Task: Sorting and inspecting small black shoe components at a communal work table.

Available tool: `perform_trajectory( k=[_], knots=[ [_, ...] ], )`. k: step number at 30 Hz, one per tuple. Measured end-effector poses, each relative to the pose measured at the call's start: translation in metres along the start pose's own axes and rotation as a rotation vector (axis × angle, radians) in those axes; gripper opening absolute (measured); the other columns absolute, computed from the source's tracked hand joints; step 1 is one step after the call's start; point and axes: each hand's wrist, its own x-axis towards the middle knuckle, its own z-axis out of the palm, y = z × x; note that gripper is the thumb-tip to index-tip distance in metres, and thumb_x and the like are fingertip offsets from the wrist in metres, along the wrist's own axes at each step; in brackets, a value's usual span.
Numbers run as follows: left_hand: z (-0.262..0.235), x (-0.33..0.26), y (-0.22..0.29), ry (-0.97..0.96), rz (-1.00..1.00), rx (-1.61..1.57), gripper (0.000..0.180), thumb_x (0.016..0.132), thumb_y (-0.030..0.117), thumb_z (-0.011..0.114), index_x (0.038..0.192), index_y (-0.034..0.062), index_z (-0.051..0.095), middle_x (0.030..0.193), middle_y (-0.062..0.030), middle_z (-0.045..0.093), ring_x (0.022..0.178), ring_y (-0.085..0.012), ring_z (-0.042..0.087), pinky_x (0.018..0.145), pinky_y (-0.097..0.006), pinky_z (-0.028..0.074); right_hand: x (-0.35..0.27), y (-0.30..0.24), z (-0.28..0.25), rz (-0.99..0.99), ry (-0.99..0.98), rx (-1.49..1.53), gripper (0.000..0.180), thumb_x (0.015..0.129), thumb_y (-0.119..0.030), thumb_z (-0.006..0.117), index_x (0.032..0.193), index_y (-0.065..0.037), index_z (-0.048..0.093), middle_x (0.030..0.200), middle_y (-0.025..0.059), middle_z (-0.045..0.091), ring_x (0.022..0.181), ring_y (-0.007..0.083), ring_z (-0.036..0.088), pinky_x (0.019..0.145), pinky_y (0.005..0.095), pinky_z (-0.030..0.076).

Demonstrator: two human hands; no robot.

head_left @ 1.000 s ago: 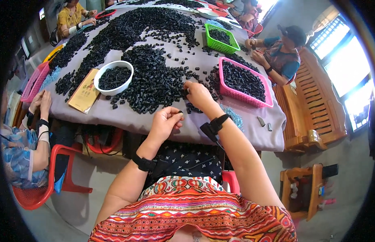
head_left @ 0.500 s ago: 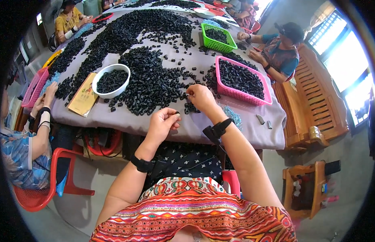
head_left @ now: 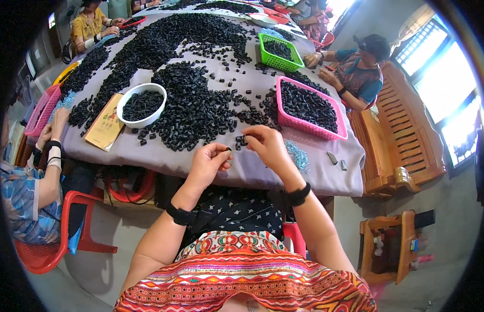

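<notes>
My left hand (head_left: 206,165) is closed in a pinch over the table's near edge, holding a small black plastic piece (head_left: 228,149) between thumb and forefinger. Just right of it, my right hand (head_left: 267,151) has its fingers bent together near a few loose black pieces. Whatever lies between those fingertips is too small to make out. A large heap of short black tube-like pieces (head_left: 187,104) spreads in front of both hands. Beyond my right hand stands a pink basket (head_left: 309,131) filled with black pieces.
A white bowl (head_left: 140,124) of thin black parts stands beside a yellow booklet (head_left: 105,122). Clear bluish bits (head_left: 298,156) lie right of my right hand, near two small grey pieces (head_left: 332,158). A green basket (head_left: 281,62) stands farther back. Other people sit around the table.
My right hand has drawn back from the heap toward me, coming closer to the level of my left hand. The left hand keeps its pinch on the black piece.
</notes>
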Motion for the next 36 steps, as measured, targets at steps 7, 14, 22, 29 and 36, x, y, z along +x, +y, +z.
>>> perform_trajectory(
  k=[7, 14, 22, 29, 36],
  knots=[
    [0.020, -0.010, 0.009, -0.099, 0.001, -0.001, 0.018, 0.092, 0.012, 0.064, 0.107, 0.0004, 0.063, 0.088, -0.0036, 0.068, 0.069, -0.0074, 0.063, 0.063, -0.020, 0.051, -0.042, -0.012, -0.008, -0.105, -0.025, -0.017, 0.025, 0.091, -0.002, 0.056, 0.114, 0.002, 0.064, 0.092, 0.0055, 0.059, 0.077, 0.0086, 0.060, 0.068, 0.0242, 0.050],
    [0.025, -0.015, 0.007, -0.168, 0.015, 0.024, 0.018, 0.092, 0.010, 0.064, 0.109, 0.0010, 0.064, 0.091, -0.0023, 0.068, 0.073, -0.0055, 0.062, 0.066, -0.019, 0.052, -0.049, -0.016, -0.007, 0.026, 0.003, 0.109, 0.015, 0.087, -0.003, 0.062, 0.101, 0.003, 0.065, 0.085, 0.0062, 0.065, 0.076, 0.0101, 0.062, 0.067, 0.0252, 0.050],
    [0.025, -0.016, 0.009, -0.176, -0.006, 0.012, 0.018, 0.092, 0.009, 0.064, 0.109, 0.0011, 0.064, 0.093, -0.0016, 0.068, 0.074, -0.0055, 0.063, 0.067, -0.019, 0.053, -0.047, -0.024, -0.007, -0.096, -0.022, -0.073, 0.011, 0.084, -0.001, 0.064, 0.094, 0.002, 0.068, 0.085, 0.0094, 0.065, 0.076, 0.0147, 0.064, 0.069, 0.0267, 0.051],
    [0.025, -0.017, 0.008, -0.203, 0.015, 0.014, 0.020, 0.092, 0.008, 0.064, 0.110, -0.0005, 0.064, 0.092, -0.0026, 0.068, 0.073, -0.0065, 0.062, 0.067, -0.020, 0.053, -0.047, -0.033, -0.007, -0.278, -0.039, -0.218, 0.009, 0.081, -0.002, 0.063, 0.089, 0.000, 0.066, 0.081, 0.0154, 0.062, 0.074, 0.0323, 0.063, 0.064, 0.0370, 0.050],
    [0.020, -0.015, 0.002, -0.170, 0.004, -0.008, 0.018, 0.092, 0.009, 0.063, 0.107, -0.0011, 0.065, 0.089, -0.0048, 0.068, 0.070, -0.0084, 0.062, 0.064, -0.021, 0.052, -0.045, -0.040, 0.004, -0.412, -0.041, -0.404, 0.023, 0.081, -0.001, 0.057, 0.103, -0.005, 0.063, 0.083, 0.0154, 0.063, 0.076, 0.0376, 0.063, 0.065, 0.0424, 0.051]
  ],
)
